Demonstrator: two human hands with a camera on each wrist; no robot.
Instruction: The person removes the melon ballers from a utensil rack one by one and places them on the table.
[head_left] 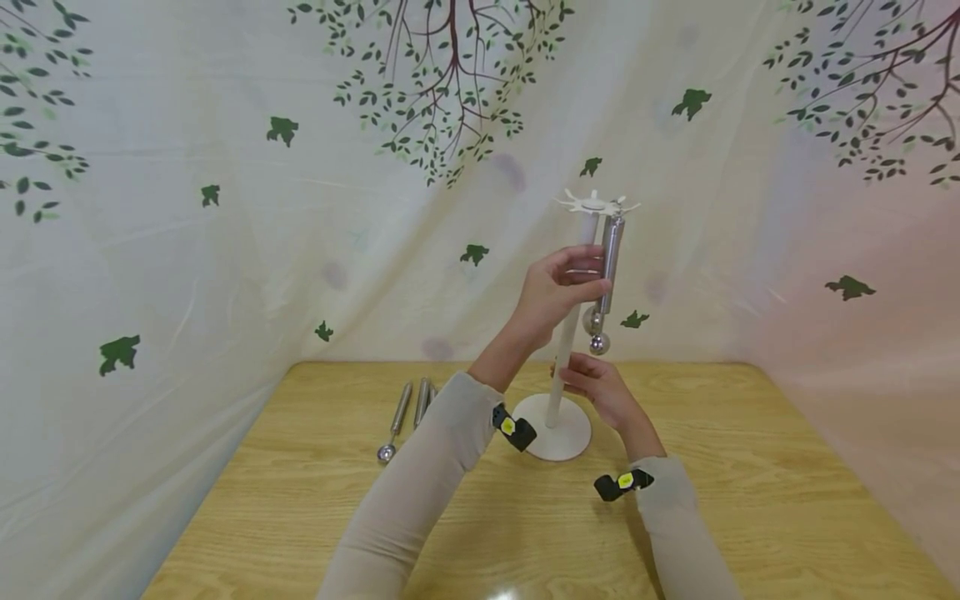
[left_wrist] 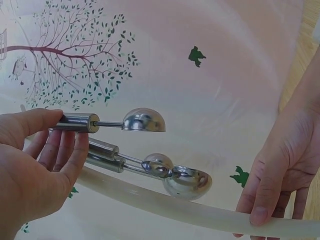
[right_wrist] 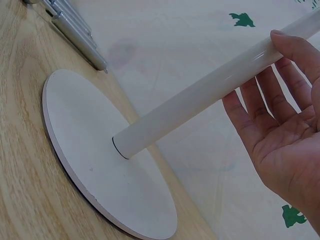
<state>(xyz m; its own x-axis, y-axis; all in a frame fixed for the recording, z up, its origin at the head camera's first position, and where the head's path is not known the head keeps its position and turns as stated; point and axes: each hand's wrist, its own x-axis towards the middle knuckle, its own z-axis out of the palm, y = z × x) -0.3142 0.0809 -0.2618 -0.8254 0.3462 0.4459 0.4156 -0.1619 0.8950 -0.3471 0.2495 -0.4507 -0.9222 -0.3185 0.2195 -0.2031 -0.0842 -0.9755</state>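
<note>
My left hand (head_left: 551, 296) pinches the handle of a steel melon baller (left_wrist: 143, 120) between thumb and fingers, close under the hooked top (head_left: 592, 202) of a white stand. Beside it, two more melon ballers (left_wrist: 187, 184) hang bowls down along the pole. Whether the held one's end sits on a hook, I cannot tell. Lower down, my right hand (head_left: 603, 392) grips the stand's white pole (right_wrist: 200, 95), thumb on one side and fingers on the other. The stand's round white base (right_wrist: 85, 160) is flat on the table.
Left of the stand, several loose melon ballers (head_left: 402, 408) lie on the wooden table (head_left: 315, 500), partly hidden by my left sleeve. Behind the table hangs a pale curtain (head_left: 390, 250) printed with branches and green birds.
</note>
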